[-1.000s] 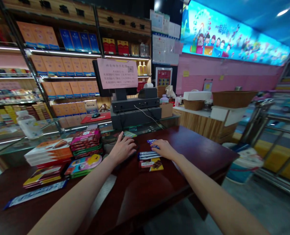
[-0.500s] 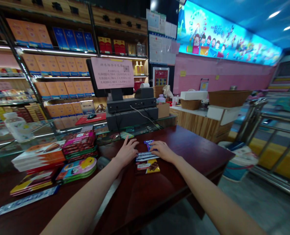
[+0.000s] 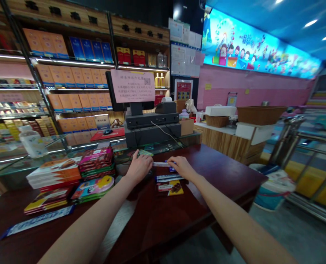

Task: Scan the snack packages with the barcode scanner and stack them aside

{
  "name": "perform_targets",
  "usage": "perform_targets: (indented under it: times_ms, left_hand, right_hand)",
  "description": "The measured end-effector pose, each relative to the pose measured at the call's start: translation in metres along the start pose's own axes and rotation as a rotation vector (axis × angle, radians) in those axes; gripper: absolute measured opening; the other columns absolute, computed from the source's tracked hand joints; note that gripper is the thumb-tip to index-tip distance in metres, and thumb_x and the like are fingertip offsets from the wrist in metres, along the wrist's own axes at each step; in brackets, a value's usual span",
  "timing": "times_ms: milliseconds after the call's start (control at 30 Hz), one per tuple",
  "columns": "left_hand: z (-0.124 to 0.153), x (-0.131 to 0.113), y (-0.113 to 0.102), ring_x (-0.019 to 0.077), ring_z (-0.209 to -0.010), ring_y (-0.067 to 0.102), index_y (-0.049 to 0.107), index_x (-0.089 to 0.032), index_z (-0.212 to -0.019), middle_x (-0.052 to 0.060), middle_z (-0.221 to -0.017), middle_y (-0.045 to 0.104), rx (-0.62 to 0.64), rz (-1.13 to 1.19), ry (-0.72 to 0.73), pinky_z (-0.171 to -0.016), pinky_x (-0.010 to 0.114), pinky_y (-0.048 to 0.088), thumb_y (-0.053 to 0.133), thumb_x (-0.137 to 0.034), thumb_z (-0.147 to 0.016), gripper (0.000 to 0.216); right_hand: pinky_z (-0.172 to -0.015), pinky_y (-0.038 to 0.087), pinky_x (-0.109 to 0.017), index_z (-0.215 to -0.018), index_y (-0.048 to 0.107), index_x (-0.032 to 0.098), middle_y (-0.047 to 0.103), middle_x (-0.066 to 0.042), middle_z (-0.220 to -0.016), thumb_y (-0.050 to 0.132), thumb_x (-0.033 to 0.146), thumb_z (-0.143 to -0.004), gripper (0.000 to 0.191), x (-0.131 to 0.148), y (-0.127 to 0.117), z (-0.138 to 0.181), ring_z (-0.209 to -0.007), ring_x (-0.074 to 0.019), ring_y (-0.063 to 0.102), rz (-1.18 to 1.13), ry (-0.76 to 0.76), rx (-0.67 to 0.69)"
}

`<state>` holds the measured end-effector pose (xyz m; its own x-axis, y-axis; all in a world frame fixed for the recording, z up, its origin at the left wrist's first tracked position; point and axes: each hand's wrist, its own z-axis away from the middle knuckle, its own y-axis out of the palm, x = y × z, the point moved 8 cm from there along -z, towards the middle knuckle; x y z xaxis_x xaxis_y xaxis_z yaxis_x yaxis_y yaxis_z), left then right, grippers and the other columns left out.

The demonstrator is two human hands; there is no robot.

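Note:
Between my two hands stretches a slim white-and-blue wrapped snack bar (image 3: 161, 164). The fingers of my left hand (image 3: 140, 167) are closed on its left end, and the thumb points up. At the other end, my right hand (image 3: 181, 167) pinches the bar. A blue-purple wrapper (image 3: 171, 169) shows partly beneath the right fingers. Just nearer to me on the dark table lie more slim wrapped bars (image 3: 167, 178), side by side. Against them rests a flat chocolate bar (image 3: 170, 187) in a yellow, red and white wrapper.
Stacked chocolate packs (image 3: 97, 161), white-orange boxes (image 3: 54, 171) and colourful round-ended packs (image 3: 93, 187) stand at left. A long blue-white packet (image 3: 39, 221) lies before them. Behind are a glass counter, a plastic bottle (image 3: 32, 142) and a monitor (image 3: 132, 88). The wooden table's (image 3: 220, 176) edge runs at right.
Both hands have lifted one slim bar away from the others, holding it by its ends slightly farther back. The view has shifted a little, so the scene sits farther right.

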<state>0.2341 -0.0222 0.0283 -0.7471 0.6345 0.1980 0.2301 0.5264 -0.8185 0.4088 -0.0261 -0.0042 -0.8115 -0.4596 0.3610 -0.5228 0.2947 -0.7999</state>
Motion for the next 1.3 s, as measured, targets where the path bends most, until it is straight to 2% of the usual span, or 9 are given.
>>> perform_targets:
  times_ms: [67,133,333,500,733,967,1300]
  left_hand:
    - [0.005,0.013,-0.007,0.021,-0.094,0.067,0.069,-0.023,-0.093,0.003,-0.088,0.074,0.005,-0.004,-0.05,-0.115,0.056,0.028,0.043,-0.028,-0.098,0.026]
    - [0.011,0.025,-0.013,0.021,-0.093,0.067,0.068,-0.024,-0.094,0.003,-0.087,0.074,-0.004,-0.001,-0.079,-0.114,0.055,0.029,0.042,-0.029,-0.098,0.027]
    - [0.04,0.059,-0.034,0.0205,-0.1,0.066,0.068,-0.027,-0.102,0.002,-0.097,0.075,-0.072,0.007,-0.12,-0.117,0.055,0.022,0.044,-0.029,-0.098,0.025]
    - [0.068,0.071,-0.059,0.0209,-0.112,0.062,0.064,-0.027,-0.118,0.003,-0.115,0.072,-0.133,0.007,-0.068,-0.121,0.055,0.015,0.052,-0.033,-0.096,0.026]
    - [0.106,0.09,-0.078,0.0244,-0.121,0.055,0.058,-0.028,-0.127,0.004,-0.125,0.066,-0.098,-0.042,0.011,-0.123,0.057,0.01,0.071,-0.035,-0.083,0.047]
    - [0.134,0.112,-0.088,0.025,-0.118,0.055,0.059,-0.028,-0.124,0.004,-0.118,0.065,-0.108,-0.111,-0.032,-0.121,0.055,0.017,0.074,-0.03,-0.079,0.047]
    - [0.166,0.129,-0.106,0.023,-0.11,0.059,0.065,-0.03,-0.113,0.003,-0.107,0.07,-0.092,-0.153,-0.114,-0.12,0.053,0.02,0.059,-0.03,-0.091,0.023]
  right_hand:
    - [-0.084,0.043,-0.029,-0.098,0.071,0.023,0.074,-0.001,-0.088,0.051,0.031,-0.097,0.021,0.014,-0.003,-0.006,-0.083,-0.0177,0.066,-0.042,-0.005,-0.009]
    - [-0.08,0.044,-0.027,-0.097,0.071,0.023,0.074,-0.001,-0.088,0.051,0.03,-0.097,0.021,0.03,-0.004,-0.011,-0.083,-0.0176,0.066,-0.092,-0.021,-0.024]
    - [-0.081,0.044,-0.027,-0.096,0.073,0.023,0.076,-0.002,-0.091,0.053,0.028,-0.095,0.02,0.07,0.008,-0.031,-0.086,-0.0182,0.068,-0.146,-0.056,-0.023]
    - [-0.08,0.044,-0.026,-0.094,0.074,0.024,0.076,-0.001,-0.092,0.054,0.027,-0.095,0.02,0.105,0.025,-0.048,-0.087,-0.0182,0.069,-0.131,-0.102,-0.011]
    - [-0.081,0.044,-0.026,-0.094,0.074,0.025,0.076,0.0,-0.092,0.053,0.028,-0.095,0.021,0.147,0.05,-0.064,-0.087,-0.0174,0.068,-0.148,-0.156,0.013]
    - [-0.08,0.043,-0.025,-0.095,0.074,0.025,0.076,0.0,-0.092,0.054,0.028,-0.095,0.02,0.181,0.071,-0.075,-0.087,-0.0171,0.068,-0.179,-0.179,0.054]
    - [-0.081,0.045,-0.026,-0.097,0.074,0.025,0.077,0.0,-0.093,0.055,0.028,-0.095,0.02,0.224,0.093,-0.082,-0.088,-0.0177,0.069,-0.203,-0.227,0.104]
